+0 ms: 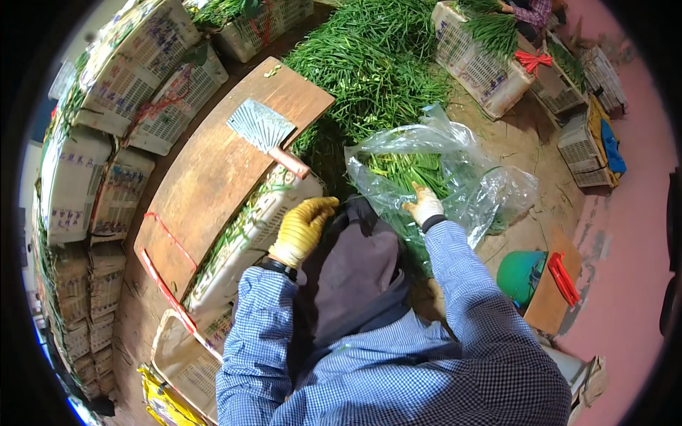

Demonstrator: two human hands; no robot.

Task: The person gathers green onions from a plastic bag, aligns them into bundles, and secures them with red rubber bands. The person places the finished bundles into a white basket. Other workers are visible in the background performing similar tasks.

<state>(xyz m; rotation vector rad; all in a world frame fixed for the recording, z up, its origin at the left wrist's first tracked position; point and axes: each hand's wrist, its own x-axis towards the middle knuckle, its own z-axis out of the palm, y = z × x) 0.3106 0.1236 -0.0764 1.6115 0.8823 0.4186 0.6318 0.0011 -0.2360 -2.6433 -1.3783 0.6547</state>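
Note:
My left hand (303, 229), in a yellow coated work glove, is raised over my lap beside a white plastic crate (256, 229). Its fingers are bent together, and I cannot tell if a thin stalk is pinched in them. In a pale, yellow-tipped glove, my right hand (422, 204) reaches with fingers apart to the near rim of a clear plastic bag (479, 186). Green leafy stalks (421, 170), like garlic chives, lie inside the bag. Left of it, a broad-bladed cleaver (261, 127) with a wooden handle rests on a wooden board (213, 154).
A large heap of green stalks (373, 69) lies ahead. Stacked white crates (74, 186) line the left. At the upper right, a person in a checked sleeve (535, 13) handles stalks by a crate (479, 69). Red ties (563, 279) lie on a small board at the right.

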